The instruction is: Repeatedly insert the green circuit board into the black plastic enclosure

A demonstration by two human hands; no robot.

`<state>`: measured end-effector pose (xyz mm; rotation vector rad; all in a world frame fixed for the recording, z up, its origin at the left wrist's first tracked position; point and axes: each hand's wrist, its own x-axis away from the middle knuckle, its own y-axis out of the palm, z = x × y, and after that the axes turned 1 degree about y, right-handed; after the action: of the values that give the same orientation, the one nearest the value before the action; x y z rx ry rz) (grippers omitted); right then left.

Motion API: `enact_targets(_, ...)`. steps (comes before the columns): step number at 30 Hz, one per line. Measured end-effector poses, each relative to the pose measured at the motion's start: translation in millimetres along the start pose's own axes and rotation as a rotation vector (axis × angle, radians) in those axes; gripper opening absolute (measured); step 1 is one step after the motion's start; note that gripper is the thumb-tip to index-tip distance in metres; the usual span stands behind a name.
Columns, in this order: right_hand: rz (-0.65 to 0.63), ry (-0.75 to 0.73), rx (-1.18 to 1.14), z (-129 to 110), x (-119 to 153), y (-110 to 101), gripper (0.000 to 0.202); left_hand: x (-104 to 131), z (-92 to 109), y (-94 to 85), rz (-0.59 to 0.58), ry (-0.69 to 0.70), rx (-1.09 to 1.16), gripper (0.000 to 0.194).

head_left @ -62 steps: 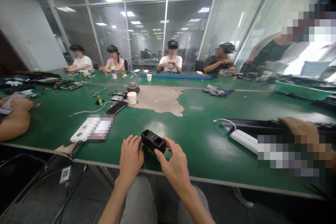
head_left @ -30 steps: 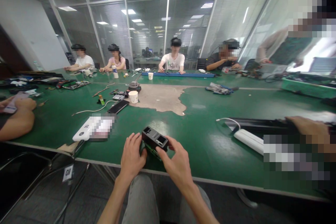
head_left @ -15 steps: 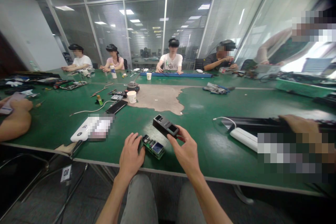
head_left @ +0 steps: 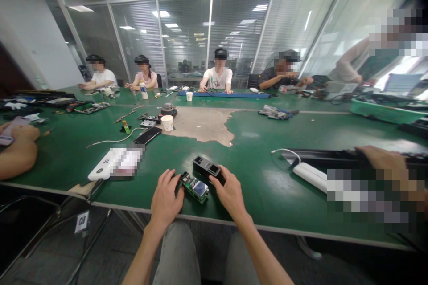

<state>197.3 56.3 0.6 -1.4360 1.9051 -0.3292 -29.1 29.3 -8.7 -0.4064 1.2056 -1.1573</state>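
Observation:
My right hand (head_left: 230, 192) grips the right end of a black plastic device casing (head_left: 206, 166), fingers behind and thumb in front. The casing has cut-out windows and small buttons on its upper face, and lies low at the table surface; whether it touches cannot be made out. Just in front of it a green circuit board (head_left: 195, 188) with a small bluish display lies on the green table (head_left: 261, 187). My left hand (head_left: 166, 193) rests at the board's left end, fingers loosely stretched and thumb beside the board, holding nothing that I can see.
To the left are a white power bank-like device (head_left: 102, 170), a black phone (head_left: 147, 135) and a paper cup (head_left: 167, 123). A white elongated device (head_left: 310, 177) with a cable lies right, near another person's hand (head_left: 384, 162). Further people sit across the table.
My right hand has lowered the black casing towards the table and brought it slightly left, behind the circuit board. The left hand and the board have hardly moved.

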Motion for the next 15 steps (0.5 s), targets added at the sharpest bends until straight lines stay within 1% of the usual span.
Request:
enact_targets(5,0.003,-0.009,0.064,5.2,-0.5,3.6,0.057,-0.1,0.5,-0.6,-0.007,0.003,-0.008,0.036)
enact_targets(11,0.055,-0.017,0.009,9.8,6.1,2.7,0.073,0.1,0.7,-0.8,-0.008,-0.003,0.002,0.036)
enact_targets(15,0.062,-0.022,0.015,9.5,6.7,-3.4,0.068,0.2,0.0,0.5,-0.014,0.004,-0.004,0.037)
